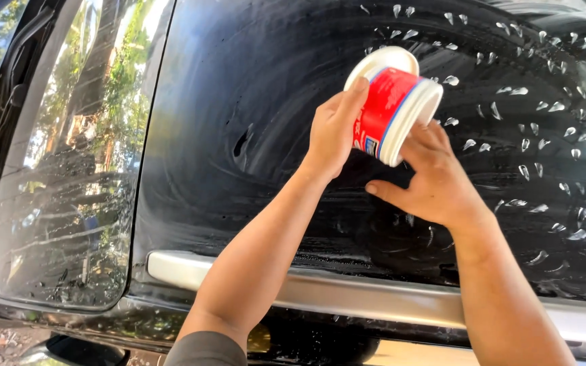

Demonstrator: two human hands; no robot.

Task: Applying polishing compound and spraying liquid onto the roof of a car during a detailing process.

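A: What is the left hand (334,132) doing?

B: It is wrapped around a round plastic tub (393,102), red-sided with white rims and a blue stripe, thumb and fingers clamped on its wall. The tub sits at about one o'clock from the middle of the view, held up against the black car panel (239,102).

A: Which way does the tub lie?

B: Tilted. Its long axis runs from ten o'clock to four o'clock, the flat white base toward ten, the open white mouth toward four.

A: And the right hand (435,179)?

B: Just below the mouth, fingers reaching up into or behind the rim, thumb spread out toward nine o'clock. Whether it grips anything I cannot tell.

A: The panel's surface?

B: Glossy black, smeared in curved hazy arcs, with small white dabs (523,146) dotted toward three o'clock. A smooth silver trim strip (347,295) crosses at six o'clock; a reflective window (69,156) stands at nine.
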